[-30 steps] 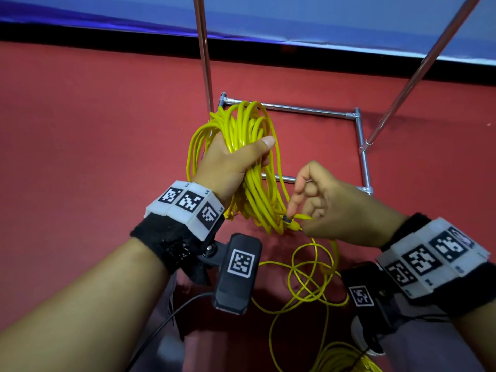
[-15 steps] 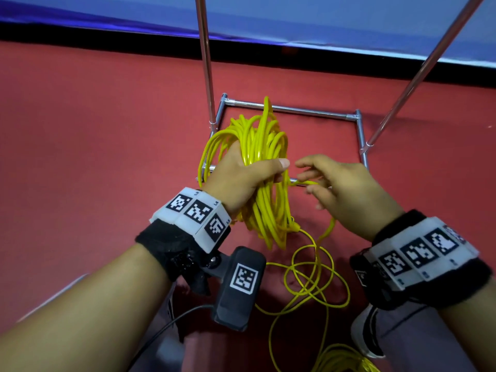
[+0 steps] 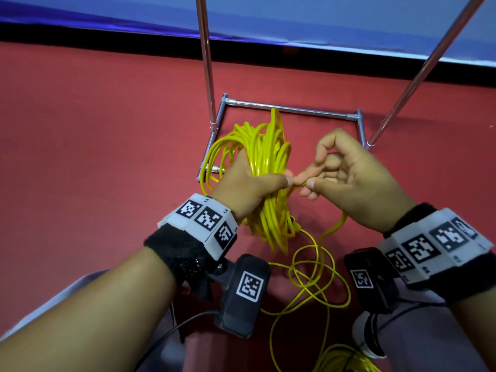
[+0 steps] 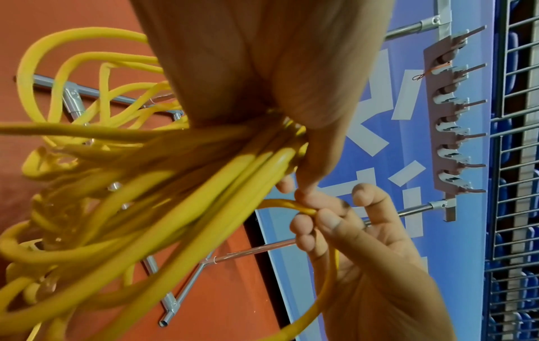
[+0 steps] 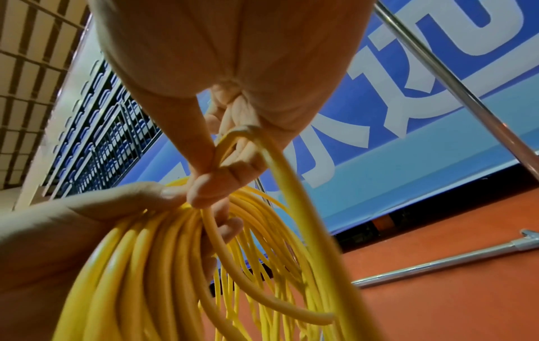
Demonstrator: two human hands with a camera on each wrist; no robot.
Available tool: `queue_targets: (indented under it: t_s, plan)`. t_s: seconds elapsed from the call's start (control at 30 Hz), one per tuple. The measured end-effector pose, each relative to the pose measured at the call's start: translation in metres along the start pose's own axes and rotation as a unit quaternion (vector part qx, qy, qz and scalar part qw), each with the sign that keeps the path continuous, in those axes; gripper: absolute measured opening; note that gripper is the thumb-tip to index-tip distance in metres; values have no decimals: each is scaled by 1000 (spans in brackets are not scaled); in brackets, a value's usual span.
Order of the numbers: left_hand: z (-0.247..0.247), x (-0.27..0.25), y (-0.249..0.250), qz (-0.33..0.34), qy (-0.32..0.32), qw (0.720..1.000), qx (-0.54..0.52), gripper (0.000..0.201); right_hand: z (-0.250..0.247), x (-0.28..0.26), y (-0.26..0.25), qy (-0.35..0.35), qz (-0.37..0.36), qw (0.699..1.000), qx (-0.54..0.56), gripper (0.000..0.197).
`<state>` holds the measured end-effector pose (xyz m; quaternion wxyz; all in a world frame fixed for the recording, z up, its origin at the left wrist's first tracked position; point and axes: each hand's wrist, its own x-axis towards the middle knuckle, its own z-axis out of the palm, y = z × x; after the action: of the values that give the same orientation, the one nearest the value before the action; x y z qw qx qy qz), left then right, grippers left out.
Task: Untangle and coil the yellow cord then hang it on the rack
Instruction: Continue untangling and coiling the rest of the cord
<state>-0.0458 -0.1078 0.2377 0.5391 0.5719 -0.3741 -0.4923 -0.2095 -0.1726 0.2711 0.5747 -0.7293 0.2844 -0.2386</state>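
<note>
Left hand (image 3: 248, 187) wrapped around the coiled yellow cord (image 3: 268, 162), held above the rack (image 3: 292, 110) base. At three o'clock, right hand (image 3: 349, 181) pinching one strand; loose loops trailing toward six o'clock on the red floor (image 3: 94, 157).

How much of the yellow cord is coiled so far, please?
Partly coiled: left hand grips a bundle of loops of yellow cord, right hand pinches a strand, loose tangles lie on the floor.

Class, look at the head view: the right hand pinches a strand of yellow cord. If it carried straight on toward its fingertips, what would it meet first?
Most likely the left hand: its thumb tip sits right at the right hand fingertips, with the coiled yellow cord just behind. Depth is unclear.
</note>
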Motion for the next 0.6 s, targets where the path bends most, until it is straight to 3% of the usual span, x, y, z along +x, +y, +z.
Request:
queue_targets:
  t_s: [0.2, 0.33, 0.43, 0.53, 0.6]
  plan:
    - [-3, 1, 2, -22, -37, 999, 3, 54, 5, 3, -3, -8, -30, 999, 11, 25]
    - [-6, 0, 3, -15, -78, 997, 21, 48, 8, 2, -2, -19, -30, 999, 0, 30]
    - [-5, 1, 3, -12, -27, 999, 20, 46, 2, -4, 5, -20, 9, 1000, -22, 26]
    - [-12, 8, 2, -18, 41, 999, -15, 58, -4, -10, 14, -62, 48, 996, -48, 8]
    - [-16, 10, 1, -20, 55, 998, -12, 72, -5, -11, 18, -57, 41, 993, -92, 15]
